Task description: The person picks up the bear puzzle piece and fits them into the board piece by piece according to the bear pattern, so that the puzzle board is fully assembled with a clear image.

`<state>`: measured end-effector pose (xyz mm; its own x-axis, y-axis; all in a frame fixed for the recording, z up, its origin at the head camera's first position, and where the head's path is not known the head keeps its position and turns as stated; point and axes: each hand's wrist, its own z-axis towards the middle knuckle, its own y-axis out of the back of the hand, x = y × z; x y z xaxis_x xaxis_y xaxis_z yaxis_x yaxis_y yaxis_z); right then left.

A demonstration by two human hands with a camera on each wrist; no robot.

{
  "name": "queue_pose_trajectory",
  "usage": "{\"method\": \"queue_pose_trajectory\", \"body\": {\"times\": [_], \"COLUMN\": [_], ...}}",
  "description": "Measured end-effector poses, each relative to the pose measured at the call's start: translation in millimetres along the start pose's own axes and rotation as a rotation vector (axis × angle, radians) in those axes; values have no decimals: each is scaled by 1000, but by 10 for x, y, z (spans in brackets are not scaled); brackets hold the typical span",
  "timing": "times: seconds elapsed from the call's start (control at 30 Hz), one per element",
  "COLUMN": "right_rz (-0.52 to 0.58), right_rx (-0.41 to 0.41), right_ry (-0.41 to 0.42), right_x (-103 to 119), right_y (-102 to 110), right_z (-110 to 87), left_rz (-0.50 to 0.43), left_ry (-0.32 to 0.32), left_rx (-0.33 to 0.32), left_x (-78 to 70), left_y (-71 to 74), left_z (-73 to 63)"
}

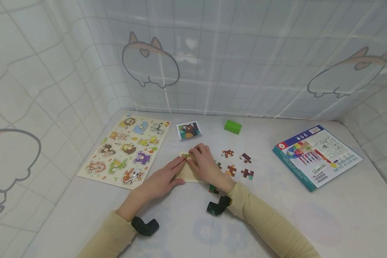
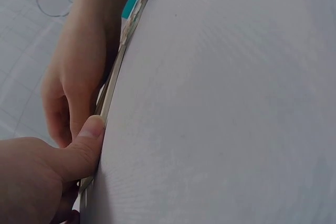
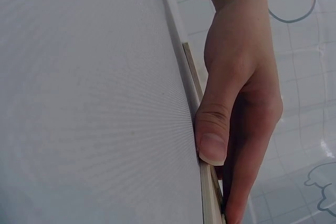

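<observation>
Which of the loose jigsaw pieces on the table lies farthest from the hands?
The dark brown jigsaw piece, upper right of the cluster. The other loose pieces lie closer to the right hand, which presses on the wooden puzzle tray.

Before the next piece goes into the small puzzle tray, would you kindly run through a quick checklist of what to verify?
1. Puzzle tray lies flat on the table: ok.
2. Left hand steadies the tray, thumb at its near edge: ok.
3. Right hand rests on the tray over the piece being set: ok; whether that piece is fully seated: cannot tell, the fingers hide it.
4. Loose pieces lie to the right of the tray, near the right hand: ok.
5. Reference picture of the bear lies face up behind the tray: ok.
6. Animal board and box lie apart from the tray: ok.
</observation>
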<state>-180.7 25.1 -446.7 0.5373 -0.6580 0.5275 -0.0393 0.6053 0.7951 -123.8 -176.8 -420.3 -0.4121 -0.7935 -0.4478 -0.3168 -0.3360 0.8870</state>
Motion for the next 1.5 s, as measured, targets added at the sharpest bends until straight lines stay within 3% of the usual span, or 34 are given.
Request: {"method": "queue_pose_trajectory", "body": {"times": [0.73,1.07,1.5], "right_rz": [-50,0,3], "right_rx": [69,58,21], "right_ry": [-39,-129,-176], "right_x": [43,72,-189], "right_y": [71,306,640], "right_z": [-7,-120,-426], "left_rz": [-10,-21,-17], "left_ry": [-25,-42,-80], "left_rx": [-4,-10,-36], "left_x": [-3,20,36], "left_y": [-27,-34,-23], "left_z": [14,17,4]}}
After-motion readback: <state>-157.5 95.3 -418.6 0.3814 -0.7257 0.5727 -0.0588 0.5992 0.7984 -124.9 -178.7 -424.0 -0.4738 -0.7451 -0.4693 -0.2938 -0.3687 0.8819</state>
